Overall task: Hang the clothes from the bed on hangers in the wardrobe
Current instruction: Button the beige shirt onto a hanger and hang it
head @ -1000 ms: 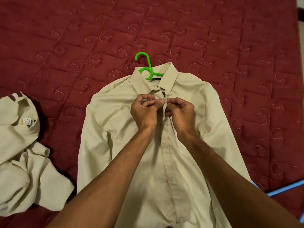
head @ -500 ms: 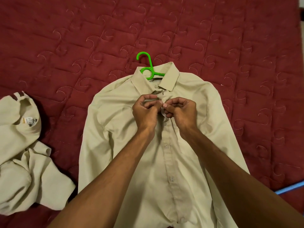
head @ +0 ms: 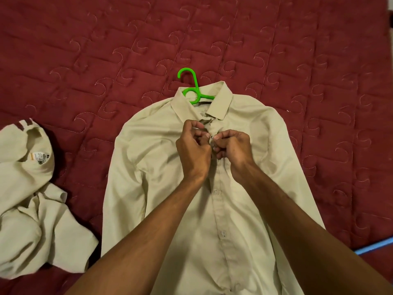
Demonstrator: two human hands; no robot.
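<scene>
Hands (head: 212,149) on beige shirt (head: 148,167) placket

Deep maroon bedspread (head: 85,50) on the bed, quilted all over with paler stitched curls inside a grid of squares. Pale beige long-sleeved shirt (head: 148,167) with matching buttons, bright green hanger (head: 192,86) at its collar. Same beige on the crumpled garment (head: 32,209), maroon stripes at one edge, white label with an orange bar.

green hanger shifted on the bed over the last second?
No. The green hanger keeps its place against the quilt stitching and inside the shirt collar; only slight camera drift.
</scene>
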